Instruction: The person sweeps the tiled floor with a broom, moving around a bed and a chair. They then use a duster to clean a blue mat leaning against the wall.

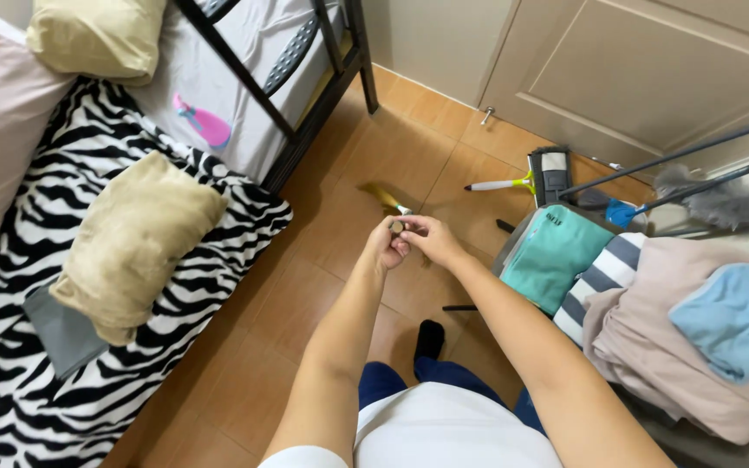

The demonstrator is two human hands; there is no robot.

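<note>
1. Both arms reach out over the tiled floor [322,234], and the hands meet in the middle of the view.
2. The left hand [385,247] is clenched round the top of a broom handle [397,227]; the wooden end peeks out above the fist.
3. The right hand [431,238] comes in from the other side, fingers curled onto that same handle end, touching the left hand.
4. Below and beyond the hands, the broom's yellowish bristles [379,196] blur against the floor, near the black bed frame [305,113].
5. To the right, a laundry basket [513,243] is crammed: a teal cloth [552,256] in front, a striped cloth [604,277] beside it, a pinkish garment [669,347] heaped over, and a light blue piece [739,316] on top.
6. Behind the basket a flat mop head [552,173] and a yellow-and-white tool handle [500,185] lie on the floor.
7. On the left, a beige pillow [136,238] sits on a zebra-print blanket [88,173].
</note>
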